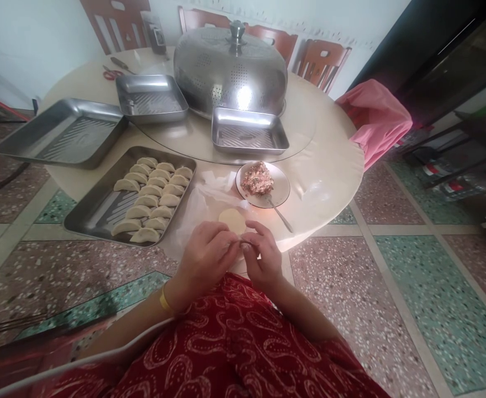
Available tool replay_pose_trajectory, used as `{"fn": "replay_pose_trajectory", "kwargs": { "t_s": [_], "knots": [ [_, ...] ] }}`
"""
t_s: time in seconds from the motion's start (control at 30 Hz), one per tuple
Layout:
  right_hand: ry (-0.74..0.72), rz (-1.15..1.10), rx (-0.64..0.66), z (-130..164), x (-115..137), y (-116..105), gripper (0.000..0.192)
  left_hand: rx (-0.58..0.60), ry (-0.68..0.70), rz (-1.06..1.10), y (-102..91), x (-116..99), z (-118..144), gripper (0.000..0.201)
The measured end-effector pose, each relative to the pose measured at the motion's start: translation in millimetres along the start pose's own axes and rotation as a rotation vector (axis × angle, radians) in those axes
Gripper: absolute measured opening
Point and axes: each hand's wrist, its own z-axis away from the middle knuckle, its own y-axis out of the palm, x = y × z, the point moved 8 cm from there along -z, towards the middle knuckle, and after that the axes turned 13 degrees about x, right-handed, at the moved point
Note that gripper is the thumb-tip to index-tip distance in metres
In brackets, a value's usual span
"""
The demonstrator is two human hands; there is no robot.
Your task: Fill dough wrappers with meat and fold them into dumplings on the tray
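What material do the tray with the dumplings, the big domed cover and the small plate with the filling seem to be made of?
Tray with the dumplings: likely stainless steel, brushed grey with soft reflections and a ridged floor.
Domed cover: polished metal, probably steel, mirror-bright with rows of small holes and a knob.
Small plate: looks like glazed ceramic, pale and glossy, though plastic cannot be excluded.
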Motion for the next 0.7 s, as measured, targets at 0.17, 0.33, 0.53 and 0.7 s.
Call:
{"fn": "replay_pose_trajectory", "kwargs": {
  "t_s": [0.17, 0.33, 0.53, 0.7],
  "knots": [
    [0.067, -0.06, 0.039, -3, -2, 1, 0.02, -0.013, 0.024, -0.051, 1.8, -2, 3, 0.01],
    [0.075, -0.013, -0.005, -3, -5, -2, 0.019, 0.0, -0.047, -0.019, -0.8, 7, 6, 0.016],
    [0.062, 0.015, -0.024, -3, -4, -1, 0.021, 0.013, -0.058, -0.021, -0.4, 10, 7, 0.008],
    [0.072, 0.02, -0.035, -3, -4, -2, 0.02, -0.025, -0.049, -0.056, -2.0, 7, 8, 0.007]
  ]
}}
